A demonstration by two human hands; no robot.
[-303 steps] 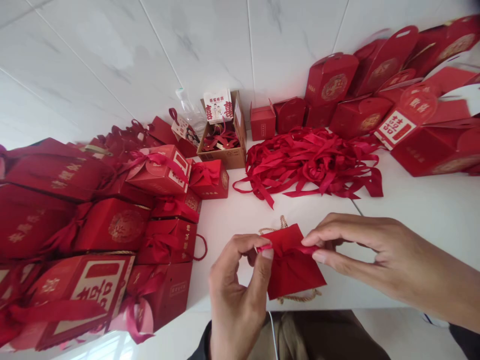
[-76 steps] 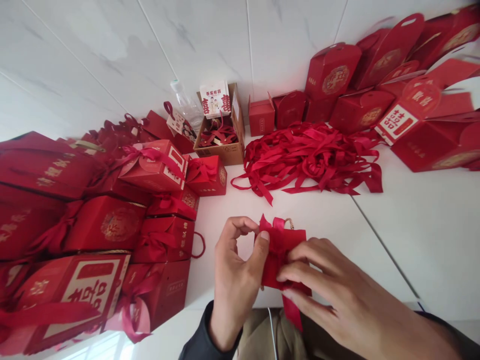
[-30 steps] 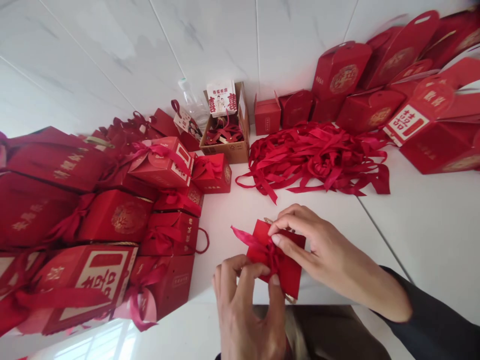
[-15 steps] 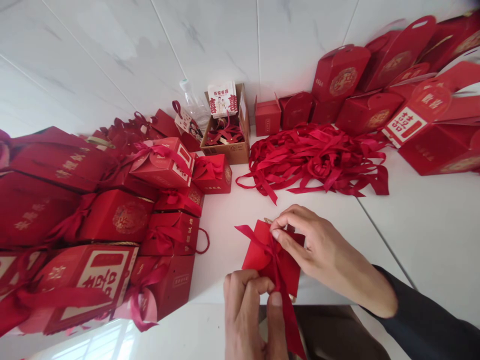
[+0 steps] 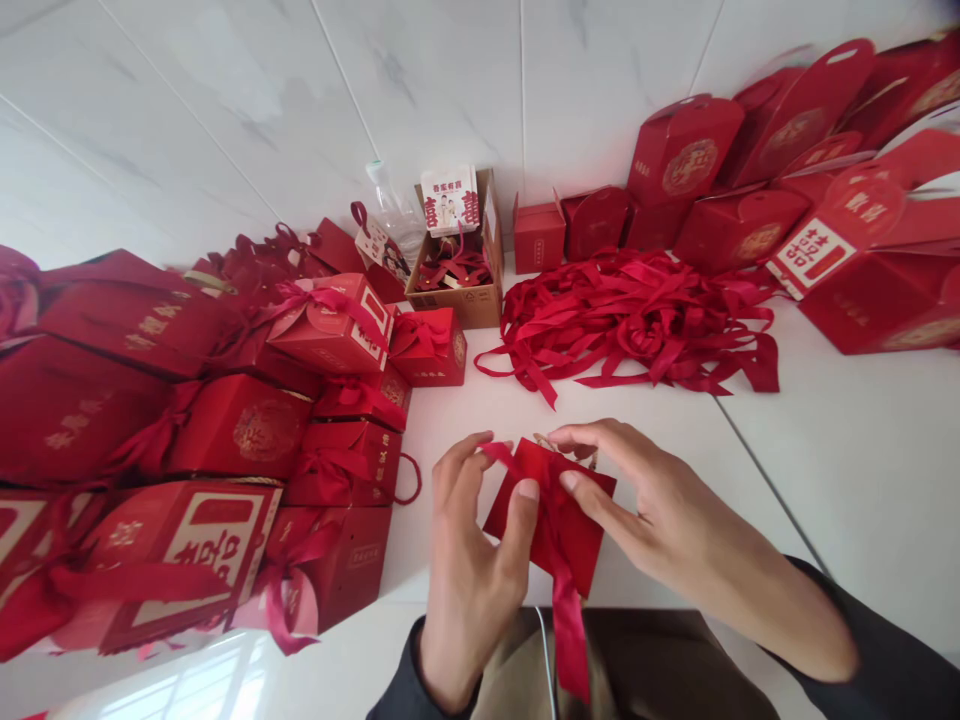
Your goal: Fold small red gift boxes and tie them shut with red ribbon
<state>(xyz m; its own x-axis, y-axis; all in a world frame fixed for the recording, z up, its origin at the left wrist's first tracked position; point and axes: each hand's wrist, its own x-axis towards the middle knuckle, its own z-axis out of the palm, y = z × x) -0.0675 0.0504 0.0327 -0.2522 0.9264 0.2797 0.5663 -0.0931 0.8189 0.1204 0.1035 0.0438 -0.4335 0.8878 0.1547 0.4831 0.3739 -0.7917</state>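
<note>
The small red bag (image 5: pixel 583 535) lies flat at the front edge of the bench (image 5: pixel 862 450), between both hands. A ribbon (image 5: pixel 568 625) crosses its face, and one tail hangs over the edge. The left hand (image 5: pixel 472 560) pinches the ribbon's upper end between thumb and forefinger. The right hand (image 5: pixel 660 510) has its fingers (image 5: pixel 570 480) pressed on the bag's top by the crossing. The wrap looks done, but no bow shows yet. Finished bowed boxes (image 5: pixel 330 325) are stacked along the left edge, and loose ribbons (image 5: pixel 637 320) are heaped near the back edge.

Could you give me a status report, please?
Left hand and right hand on ribbon around small red bag. Bag at table edge. Ribbon pile behind, apart.
</note>
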